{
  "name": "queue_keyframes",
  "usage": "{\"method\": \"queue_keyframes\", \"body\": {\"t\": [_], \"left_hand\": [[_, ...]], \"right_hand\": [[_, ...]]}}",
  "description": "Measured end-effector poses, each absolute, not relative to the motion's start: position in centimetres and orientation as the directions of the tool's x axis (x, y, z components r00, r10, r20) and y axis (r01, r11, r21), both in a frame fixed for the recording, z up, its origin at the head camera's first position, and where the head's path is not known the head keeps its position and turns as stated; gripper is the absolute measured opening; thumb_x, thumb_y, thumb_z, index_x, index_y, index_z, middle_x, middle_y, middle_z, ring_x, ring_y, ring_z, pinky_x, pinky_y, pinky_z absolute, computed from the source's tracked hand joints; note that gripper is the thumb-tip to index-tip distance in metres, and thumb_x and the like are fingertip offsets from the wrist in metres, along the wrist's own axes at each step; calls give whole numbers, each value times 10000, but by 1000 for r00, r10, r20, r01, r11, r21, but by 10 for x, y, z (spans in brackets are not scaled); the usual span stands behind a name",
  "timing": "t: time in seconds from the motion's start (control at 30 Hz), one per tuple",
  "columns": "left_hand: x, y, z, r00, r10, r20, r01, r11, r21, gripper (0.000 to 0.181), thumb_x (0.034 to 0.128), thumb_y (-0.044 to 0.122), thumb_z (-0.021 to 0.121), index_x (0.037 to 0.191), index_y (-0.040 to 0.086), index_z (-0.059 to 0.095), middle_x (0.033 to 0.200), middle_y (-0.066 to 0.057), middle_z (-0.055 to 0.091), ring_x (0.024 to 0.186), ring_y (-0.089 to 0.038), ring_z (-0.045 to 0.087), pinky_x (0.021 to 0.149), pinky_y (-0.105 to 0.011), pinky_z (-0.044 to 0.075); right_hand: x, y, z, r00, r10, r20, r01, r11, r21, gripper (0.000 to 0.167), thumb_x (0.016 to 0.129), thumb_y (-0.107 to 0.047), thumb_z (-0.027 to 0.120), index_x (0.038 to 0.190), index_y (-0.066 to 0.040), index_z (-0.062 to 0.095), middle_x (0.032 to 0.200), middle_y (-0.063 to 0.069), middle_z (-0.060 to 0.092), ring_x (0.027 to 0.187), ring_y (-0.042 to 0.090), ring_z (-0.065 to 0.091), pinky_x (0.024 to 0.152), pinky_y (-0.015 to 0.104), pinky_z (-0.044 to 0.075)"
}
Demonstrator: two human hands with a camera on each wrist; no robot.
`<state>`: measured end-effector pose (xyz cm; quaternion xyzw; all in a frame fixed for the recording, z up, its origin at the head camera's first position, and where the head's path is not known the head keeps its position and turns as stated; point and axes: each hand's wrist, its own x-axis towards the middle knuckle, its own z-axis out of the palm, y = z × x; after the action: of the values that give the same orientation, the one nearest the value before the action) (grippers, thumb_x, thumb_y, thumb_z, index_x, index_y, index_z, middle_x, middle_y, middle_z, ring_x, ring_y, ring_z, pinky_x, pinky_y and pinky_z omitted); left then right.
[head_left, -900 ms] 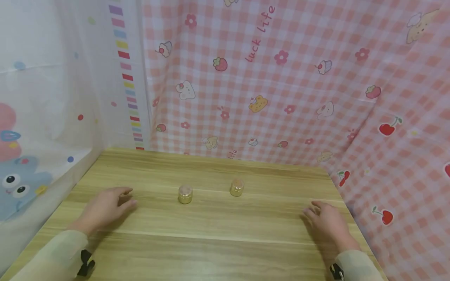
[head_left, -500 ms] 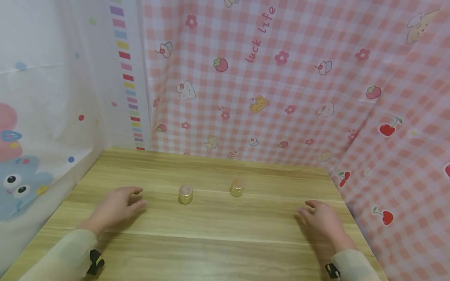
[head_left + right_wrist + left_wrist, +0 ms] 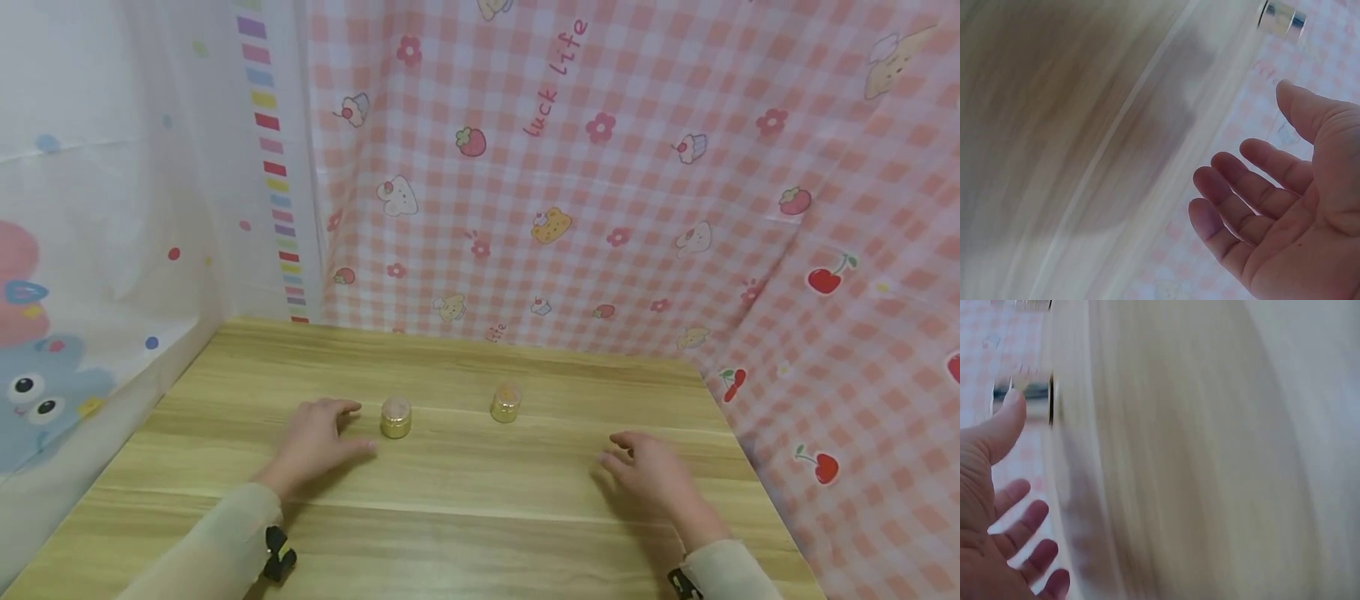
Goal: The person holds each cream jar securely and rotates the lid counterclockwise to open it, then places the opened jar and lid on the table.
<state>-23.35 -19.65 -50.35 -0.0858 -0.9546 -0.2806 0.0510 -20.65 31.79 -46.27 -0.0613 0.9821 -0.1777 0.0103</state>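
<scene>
Two small round jars with shiny gold sides stand apart on the wooden table in the head view. The left jar (image 3: 396,418) is just beyond the fingertips of my left hand (image 3: 315,442), whose thumb and fingers are spread with nothing between them. In the left wrist view, that jar (image 3: 1038,403) shows partly behind my thumb. The right jar (image 3: 506,403) stands farther back. My right hand (image 3: 652,475) hovers to the right of it, fingers relaxed and holding nothing. The right wrist view has a gold jar (image 3: 1283,20) at its top edge, away from the fingers.
The wood-grain table (image 3: 450,533) reaches back to a pink checked cloth (image 3: 480,183) hanging behind it. A white printed cloth (image 3: 112,208) hangs at the left, and more checked cloth with cherries covers the right side.
My left hand has moved right, close to the left jar, and its thumb and fingers have spread. My right hand has moved left, toward the right jar. Both jars stay put.
</scene>
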Motion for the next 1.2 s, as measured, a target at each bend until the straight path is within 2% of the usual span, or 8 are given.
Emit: {"method": "queue_keyframes", "body": {"t": [0.17, 0.3, 0.5, 0.7, 0.87, 0.97, 1.07, 1.2], "left_hand": [[-243, -169, -510, -994, 66, 89, 103, 843, 528, 840, 754, 666, 886, 1357, 108, 710, 1299, -138, 756, 1227, -441, 644, 1019, -662, 458], [-250, -156, -512, -997, 27, 71, 60, 844, 533, 844, 732, 676, 896, 1348, 128, 716, 1280, -126, 774, 1167, -403, 693, 963, -599, 504], [-254, -143, -512, -998, 9, 70, 46, 836, 547, 817, 757, 617, 906, 1341, 81, 709, 1283, -166, 756, 1159, -422, 680, 966, -625, 486], [-256, -138, -513, -997, -3, 76, 40, 832, 553, 690, 781, 561, 910, 1255, 90, 738, 1230, -147, 759, 1116, -397, 676, 944, -619, 474], [-254, -136, -512, -997, 14, 79, 59, 802, 594, 677, 809, 499, 906, 1292, 63, 721, 1236, -157, 768, 1135, -399, 683, 985, -612, 494], [-251, -130, -506, -995, 43, 93, 94, 747, 658, 630, 821, 416, 917, 1283, 40, 713, 1197, -144, 781, 1109, -346, 713, 989, -556, 549], [-244, -118, -500, -989, 93, 118, 150, 685, 713, 520, 808, 323, 933, 1202, 51, 730, 1068, -81, 790, 947, -231, 720, 852, -437, 597], [-229, -97, -494, -976, 171, 135, 214, 637, 740, 429, 771, 255, 951, 1115, 95, 751, 914, 36, 740, 763, -105, 586, 679, -272, 499]], "right_hand": [[-202, 299, -463, -986, -167, -3, -154, 919, -364, 526, 1020, -416, 718, 1365, -21, 694, 1329, 216, 738, 1171, 409, 729, 981, 594, 581], [-198, 287, -464, -982, -187, 0, -174, 913, -369, 500, 1009, -403, 738, 1350, -39, 706, 1337, 191, 740, 1165, 381, 737, 974, 574, 591], [-197, 270, -465, -978, -206, 13, -195, 903, -382, 464, 991, -382, 764, 1320, -56, 727, 1301, 167, 760, 1136, 354, 747, 965, 552, 601], [-196, 258, -469, -976, -217, 11, -206, 906, -369, 455, 968, -377, 788, 1303, -73, 740, 1283, 142, 771, 1118, 326, 753, 978, 541, 596], [-193, 246, -468, -969, -245, 4, -228, 893, -388, 459, 969, -391, 786, 1300, -76, 743, 1291, 133, 770, 1136, 322, 751, 997, 534, 593], [-192, 235, -466, -961, -276, 2, -251, 875, -414, 462, 972, -388, 781, 1309, -75, 738, 1285, 135, 772, 1136, 325, 751, 990, 532, 597], [-191, 222, -463, -947, -321, -3, -286, 848, -446, 472, 980, -386, 773, 1330, -73, 726, 1290, 132, 770, 1135, 320, 750, 971, 528, 604], [-191, 202, -457, -919, -395, -9, -339, 800, -496, 511, 995, -403, 755, 1375, -66, 698, 1284, 128, 769, 1127, 297, 742, 948, 518, 609]]}}
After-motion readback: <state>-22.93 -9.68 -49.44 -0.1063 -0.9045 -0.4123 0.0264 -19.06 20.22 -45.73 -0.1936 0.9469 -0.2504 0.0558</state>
